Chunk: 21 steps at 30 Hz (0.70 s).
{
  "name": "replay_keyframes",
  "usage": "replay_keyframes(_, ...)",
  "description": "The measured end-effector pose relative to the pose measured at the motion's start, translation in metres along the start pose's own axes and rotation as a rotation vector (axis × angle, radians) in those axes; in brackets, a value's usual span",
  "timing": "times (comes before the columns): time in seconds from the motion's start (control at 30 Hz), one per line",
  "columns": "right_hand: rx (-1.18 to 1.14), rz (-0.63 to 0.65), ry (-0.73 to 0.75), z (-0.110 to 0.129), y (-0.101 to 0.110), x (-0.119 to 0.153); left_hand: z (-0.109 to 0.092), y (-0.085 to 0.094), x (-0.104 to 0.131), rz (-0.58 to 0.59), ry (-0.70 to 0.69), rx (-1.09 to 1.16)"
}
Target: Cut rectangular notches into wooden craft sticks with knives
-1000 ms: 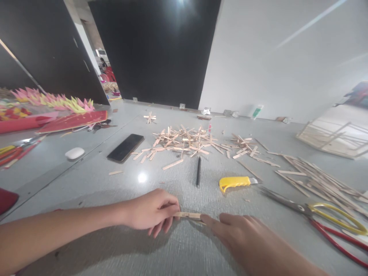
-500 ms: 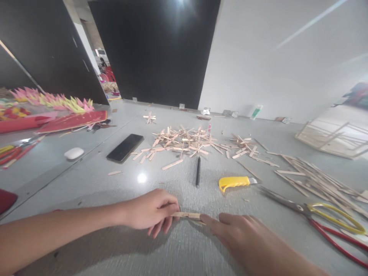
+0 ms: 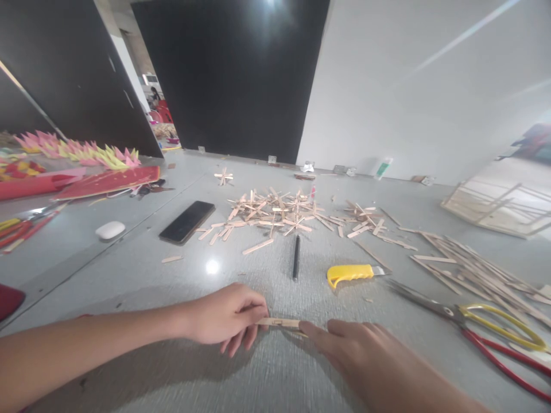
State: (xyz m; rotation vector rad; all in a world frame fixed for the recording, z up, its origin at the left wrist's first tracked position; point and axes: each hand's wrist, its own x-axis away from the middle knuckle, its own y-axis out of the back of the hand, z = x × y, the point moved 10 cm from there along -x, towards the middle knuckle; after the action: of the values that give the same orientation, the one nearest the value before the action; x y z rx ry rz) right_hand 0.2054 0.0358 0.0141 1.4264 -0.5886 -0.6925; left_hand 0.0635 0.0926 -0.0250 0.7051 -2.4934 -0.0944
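A short, flat wooden stick (image 3: 282, 323) with a small mark or notch near its middle spans the gap between my hands, just above the table. My left hand (image 3: 235, 315) pinches its left end between thumb and fingers. My right hand (image 3: 348, 347) grips the right end, its index finger along the stick; the other fingers are partly hidden. A second thin strip shows just under the stick by my right fingertips. Beyond my hands lie a black pen (image 3: 297, 258) and a yellow-handled cutter knife (image 3: 352, 274) with its blade pointing right.
Scissors (image 3: 451, 312) with yellow and red handles lie at right, beside long wooden strips (image 3: 477, 272). Short wooden pieces (image 3: 275, 209) are heaped mid-table. A phone (image 3: 188, 222) and white case (image 3: 111, 230) lie left. Black panels (image 3: 232, 74) stand behind.
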Motion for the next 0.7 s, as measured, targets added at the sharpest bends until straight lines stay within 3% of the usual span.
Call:
replay_keyframes(0.13,0.022,0.036,0.0,0.0,-0.003,-0.001,-0.003,0.0,0.001,0.0,0.001,-0.004)
replay_keyframes(0.47,-0.028,-0.022,-0.004,0.001,0.005,0.001,0.002,-0.001,0.0,-0.006,0.012,-0.001)
replay_keyframes(0.7,-0.027,-0.077,-0.007,-0.004,0.031,0.008,0.003,0.001,0.0,-0.028,0.024,0.008)
